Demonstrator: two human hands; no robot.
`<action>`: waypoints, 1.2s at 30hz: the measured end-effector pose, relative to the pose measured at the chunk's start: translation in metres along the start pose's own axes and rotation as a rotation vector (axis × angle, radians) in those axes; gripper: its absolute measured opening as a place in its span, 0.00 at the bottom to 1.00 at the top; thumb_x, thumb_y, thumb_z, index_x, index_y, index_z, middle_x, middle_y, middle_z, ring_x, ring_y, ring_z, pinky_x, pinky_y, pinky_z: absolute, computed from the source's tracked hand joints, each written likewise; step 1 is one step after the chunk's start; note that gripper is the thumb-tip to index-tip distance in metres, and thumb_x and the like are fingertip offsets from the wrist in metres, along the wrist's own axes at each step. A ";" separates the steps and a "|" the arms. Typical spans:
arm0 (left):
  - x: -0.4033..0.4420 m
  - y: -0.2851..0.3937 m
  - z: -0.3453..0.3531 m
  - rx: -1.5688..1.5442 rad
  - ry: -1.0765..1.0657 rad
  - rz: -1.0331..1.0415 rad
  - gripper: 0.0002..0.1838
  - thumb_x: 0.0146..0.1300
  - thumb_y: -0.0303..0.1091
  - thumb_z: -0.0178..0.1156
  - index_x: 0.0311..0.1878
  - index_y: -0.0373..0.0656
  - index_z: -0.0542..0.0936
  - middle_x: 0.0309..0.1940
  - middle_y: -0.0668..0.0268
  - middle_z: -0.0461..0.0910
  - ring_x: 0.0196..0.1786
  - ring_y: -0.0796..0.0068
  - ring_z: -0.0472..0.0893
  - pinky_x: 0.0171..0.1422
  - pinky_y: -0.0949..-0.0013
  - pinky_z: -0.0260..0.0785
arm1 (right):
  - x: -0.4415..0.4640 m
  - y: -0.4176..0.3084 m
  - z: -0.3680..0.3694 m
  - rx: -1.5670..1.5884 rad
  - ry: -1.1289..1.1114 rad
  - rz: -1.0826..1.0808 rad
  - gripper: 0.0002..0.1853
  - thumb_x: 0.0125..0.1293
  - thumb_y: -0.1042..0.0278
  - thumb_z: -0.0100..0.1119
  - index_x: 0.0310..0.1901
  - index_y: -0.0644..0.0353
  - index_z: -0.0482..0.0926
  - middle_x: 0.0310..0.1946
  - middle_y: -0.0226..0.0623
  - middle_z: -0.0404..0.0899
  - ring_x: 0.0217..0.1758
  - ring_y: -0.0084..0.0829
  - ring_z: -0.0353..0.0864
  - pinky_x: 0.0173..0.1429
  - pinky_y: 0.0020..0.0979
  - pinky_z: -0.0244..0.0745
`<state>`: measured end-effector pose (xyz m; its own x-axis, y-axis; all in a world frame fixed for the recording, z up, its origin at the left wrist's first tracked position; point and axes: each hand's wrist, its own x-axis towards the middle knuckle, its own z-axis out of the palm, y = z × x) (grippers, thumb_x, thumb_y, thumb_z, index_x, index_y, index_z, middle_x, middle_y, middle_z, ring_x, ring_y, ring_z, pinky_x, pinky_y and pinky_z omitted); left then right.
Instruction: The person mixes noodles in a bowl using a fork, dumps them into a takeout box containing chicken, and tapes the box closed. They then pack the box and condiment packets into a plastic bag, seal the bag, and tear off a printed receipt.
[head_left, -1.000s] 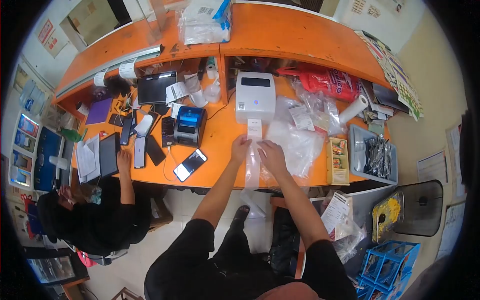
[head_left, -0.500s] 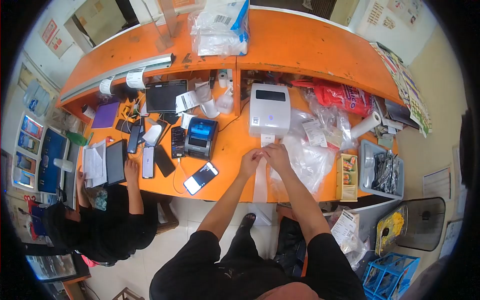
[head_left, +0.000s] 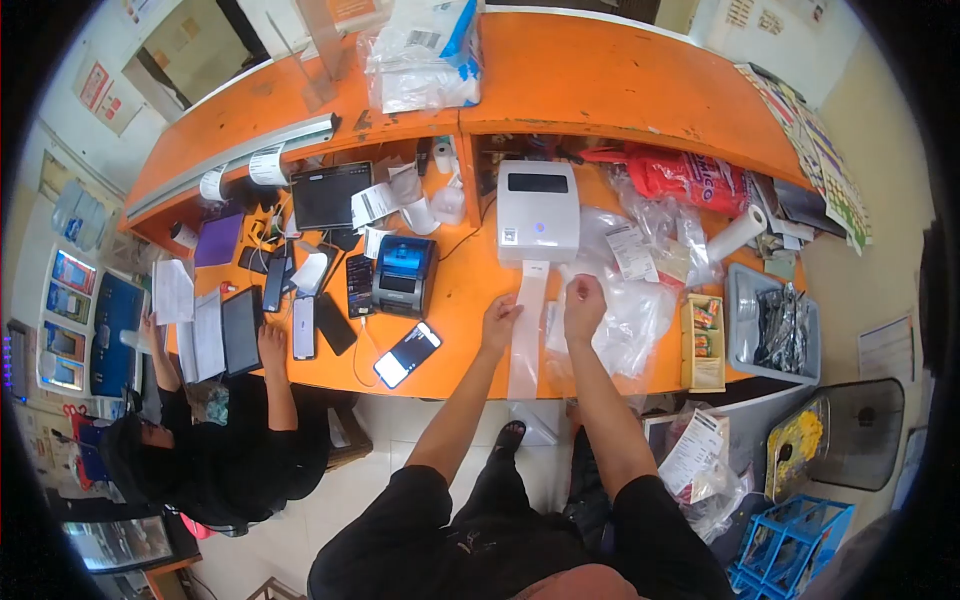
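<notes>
A white label printer [head_left: 538, 215] stands on the orange desk, and a long pale paper strip [head_left: 526, 345] runs from its front down over the desk edge. My left hand [head_left: 502, 320] is at the strip's left side, its fingers closed on the strip's edge. To the right of the strip is my right hand [head_left: 585, 305], raised with curled fingers; what it holds, if anything, is too small to make out. Clear plastic bags [head_left: 630, 335] lie just right of that hand.
At the left a co-worker [head_left: 225, 450] handles papers [head_left: 205, 335] beside a tablet. Between us are a small dark printer [head_left: 403, 278] and a lit phone [head_left: 408, 354]. A wooden box [head_left: 704, 370] and a grey tray [head_left: 738, 335] sit at the right.
My hands, together over the strip before, have moved apart, the right one away to the right. More of the strip below the printer shows. The co-worker has lifted a paper.
</notes>
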<state>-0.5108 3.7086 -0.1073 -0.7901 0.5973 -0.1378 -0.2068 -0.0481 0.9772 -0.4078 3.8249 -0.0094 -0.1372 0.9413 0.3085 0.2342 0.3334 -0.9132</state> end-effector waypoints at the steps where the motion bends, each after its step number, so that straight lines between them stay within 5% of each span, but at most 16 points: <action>1: 0.007 -0.031 -0.008 -0.008 0.054 0.113 0.14 0.68 0.29 0.62 0.55 0.38 0.77 0.39 0.65 0.82 0.40 0.77 0.80 0.48 0.74 0.73 | -0.002 -0.009 -0.014 0.035 0.024 0.027 0.05 0.65 0.71 0.61 0.38 0.64 0.80 0.34 0.37 0.82 0.36 0.27 0.79 0.45 0.31 0.76; 4: -0.055 0.032 0.001 0.184 -0.245 -0.059 0.21 0.70 0.39 0.61 0.60 0.37 0.74 0.45 0.60 0.82 0.44 0.73 0.81 0.53 0.70 0.74 | -0.042 -0.036 -0.098 -0.033 0.024 -0.168 0.06 0.60 0.77 0.63 0.39 0.61 0.80 0.36 0.39 0.81 0.40 0.34 0.80 0.48 0.34 0.75; 6: -0.129 0.125 0.047 -0.233 -0.423 -0.665 0.25 0.74 0.44 0.55 0.64 0.34 0.72 0.52 0.55 0.82 0.49 0.69 0.82 0.56 0.68 0.75 | -0.086 -0.049 -0.158 -0.198 -0.073 -0.422 0.08 0.56 0.77 0.67 0.38 0.59 0.81 0.38 0.38 0.81 0.43 0.39 0.79 0.51 0.39 0.72; 9: -0.211 0.145 0.089 -0.357 -0.666 -0.732 0.25 0.76 0.43 0.51 0.66 0.33 0.72 0.55 0.53 0.81 0.54 0.67 0.83 0.60 0.65 0.75 | -0.146 -0.078 -0.253 -0.354 -0.206 -0.523 0.10 0.53 0.75 0.71 0.38 0.57 0.82 0.40 0.33 0.80 0.45 0.38 0.79 0.53 0.40 0.69; 13: -0.311 0.132 0.147 -0.095 -0.921 -0.606 0.20 0.78 0.34 0.48 0.66 0.34 0.72 0.56 0.55 0.81 0.57 0.68 0.81 0.65 0.65 0.72 | -0.225 -0.082 -0.365 -0.372 -0.205 -0.278 0.19 0.55 0.73 0.72 0.50 0.57 0.82 0.42 0.33 0.80 0.47 0.34 0.79 0.56 0.37 0.71; 16: -0.393 0.134 0.192 0.004 -1.245 -0.445 0.19 0.77 0.30 0.47 0.66 0.33 0.73 0.57 0.58 0.81 0.60 0.68 0.79 0.67 0.66 0.68 | -0.278 -0.099 -0.447 -0.073 0.090 0.243 0.21 0.58 0.74 0.71 0.54 0.60 0.79 0.44 0.35 0.80 0.46 0.32 0.79 0.55 0.34 0.73; 17: -0.422 0.126 0.202 0.013 -1.424 -0.422 0.18 0.76 0.28 0.46 0.64 0.32 0.74 0.62 0.58 0.78 0.66 0.66 0.75 0.72 0.64 0.64 | -0.308 -0.078 -0.466 0.146 0.296 0.311 0.19 0.62 0.76 0.68 0.55 0.62 0.77 0.45 0.34 0.80 0.46 0.26 0.79 0.52 0.29 0.75; 20: -0.528 0.104 0.249 -0.027 -1.850 -0.133 0.18 0.75 0.27 0.47 0.64 0.33 0.75 0.67 0.56 0.73 0.72 0.64 0.69 0.75 0.61 0.58 | -0.366 -0.079 -0.560 0.635 0.455 0.440 0.17 0.65 0.76 0.67 0.55 0.62 0.76 0.45 0.30 0.80 0.44 0.20 0.78 0.50 0.25 0.74; 21: -0.567 0.093 0.260 -0.065 -1.908 -0.364 0.18 0.75 0.27 0.47 0.64 0.34 0.77 0.72 0.56 0.67 0.76 0.63 0.63 0.77 0.60 0.55 | -0.377 -0.090 -0.590 0.559 0.539 0.500 0.12 0.65 0.76 0.67 0.49 0.60 0.78 0.38 0.26 0.80 0.38 0.14 0.75 0.43 0.21 0.71; 24: -0.673 0.068 0.290 -0.016 -1.998 -0.564 0.20 0.74 0.29 0.50 0.66 0.34 0.74 0.75 0.54 0.63 0.78 0.62 0.58 0.80 0.61 0.49 | -0.450 -0.072 -0.672 0.426 0.694 0.575 0.07 0.65 0.76 0.67 0.43 0.59 0.80 0.31 0.21 0.79 0.32 0.11 0.72 0.36 0.19 0.65; 25: -0.704 0.056 0.298 -0.004 -2.054 -0.493 0.25 0.74 0.31 0.51 0.72 0.36 0.67 0.76 0.55 0.61 0.78 0.62 0.58 0.79 0.61 0.50 | -0.469 -0.069 -0.694 0.443 0.801 0.584 0.03 0.66 0.75 0.66 0.38 0.58 0.81 0.27 0.19 0.78 0.29 0.09 0.70 0.32 0.18 0.61; 28: -0.790 0.019 0.315 0.030 -1.973 -0.701 0.31 0.73 0.35 0.55 0.75 0.38 0.61 0.73 0.56 0.64 0.76 0.62 0.62 0.78 0.60 0.53 | -0.551 -0.039 -0.761 0.164 1.055 0.615 0.04 0.66 0.75 0.64 0.42 0.60 0.83 0.31 0.22 0.81 0.34 0.14 0.75 0.40 0.20 0.69; 31: -0.853 -0.047 0.326 0.320 -2.063 0.026 0.35 0.69 0.41 0.61 0.75 0.40 0.61 0.70 0.52 0.68 0.72 0.58 0.68 0.76 0.57 0.59 | -0.593 -0.043 -0.826 0.160 1.210 0.643 0.06 0.67 0.72 0.64 0.41 0.65 0.85 0.33 0.28 0.84 0.37 0.18 0.80 0.45 0.22 0.73; 34: -0.893 -0.083 0.331 0.562 -2.146 0.394 0.35 0.65 0.44 0.63 0.72 0.41 0.66 0.66 0.49 0.72 0.68 0.54 0.72 0.72 0.52 0.64 | -0.625 -0.022 -0.872 0.073 1.093 0.854 0.06 0.67 0.71 0.64 0.40 0.65 0.85 0.32 0.28 0.83 0.33 0.18 0.79 0.41 0.22 0.73; 36: -0.900 -0.089 0.334 0.752 -2.242 0.474 0.29 0.63 0.48 0.63 0.65 0.47 0.75 0.60 0.56 0.78 0.64 0.54 0.75 0.66 0.51 0.67 | -0.636 0.003 -0.889 -0.039 0.979 0.910 0.09 0.65 0.68 0.66 0.38 0.67 0.86 0.27 0.29 0.82 0.29 0.19 0.77 0.36 0.24 0.72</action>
<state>0.4112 3.4428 -0.0160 0.9517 0.2564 -0.1691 0.2812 -0.5061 0.8153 0.5360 3.2741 0.0286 0.8198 0.4722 -0.3239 -0.0971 -0.4429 -0.8913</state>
